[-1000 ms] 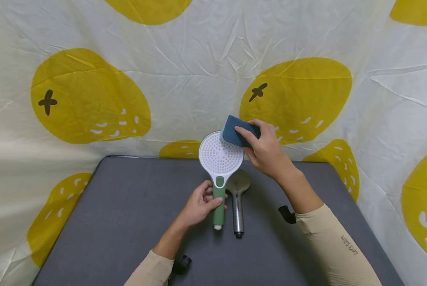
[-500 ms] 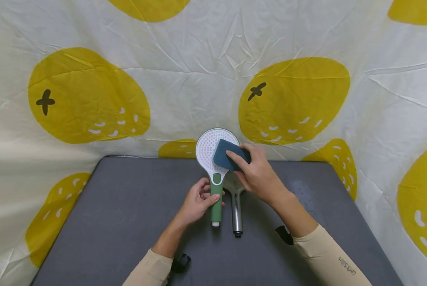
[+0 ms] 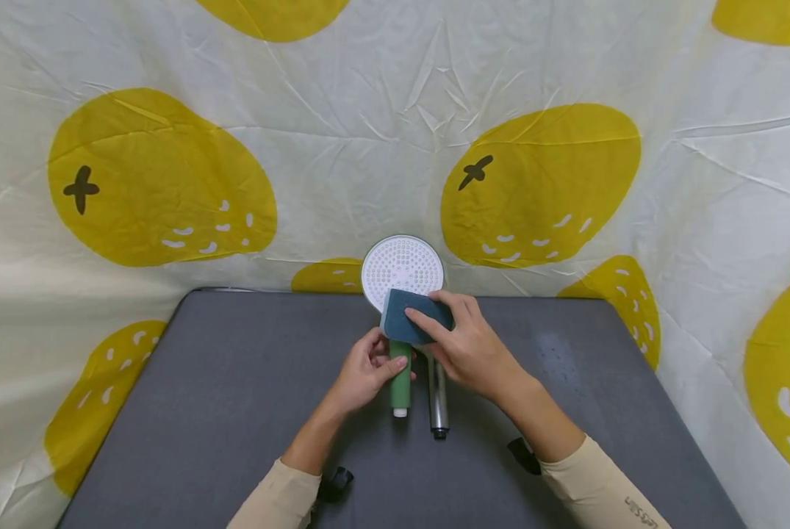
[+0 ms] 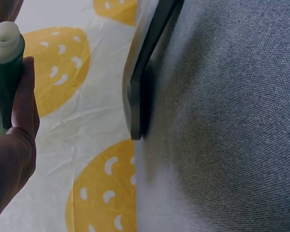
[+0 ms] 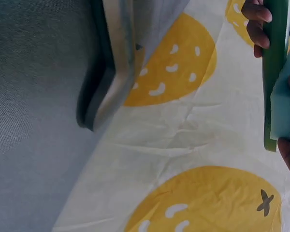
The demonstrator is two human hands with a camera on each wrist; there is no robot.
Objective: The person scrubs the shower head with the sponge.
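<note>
Head view: left hand [image 3: 366, 369] wraps the green handle of a white round-faced shower head [image 3: 402, 263], held upright above the grey tabletop [image 3: 236, 397], face toward the camera. Right hand [image 3: 467, 345] pinches a blue rectangular sponge [image 3: 413, 317] against the shower head's neck, just below the white face. A chrome metal shower head [image 3: 438, 397] lies flat on the tabletop just right of the green handle, its top hidden under the right hand.

Left wrist view adds the handle's white open end [image 4: 5, 36] with the thumb curled beside it; sponge not visible here. Right wrist view shows the sponge [image 5: 282, 104] flat against the green handle, left fingers [image 5: 255, 21] curled around it, plus the tabletop's rim. White cloth with yellow lemon prints [image 3: 156, 176] hangs behind the tabletop.
</note>
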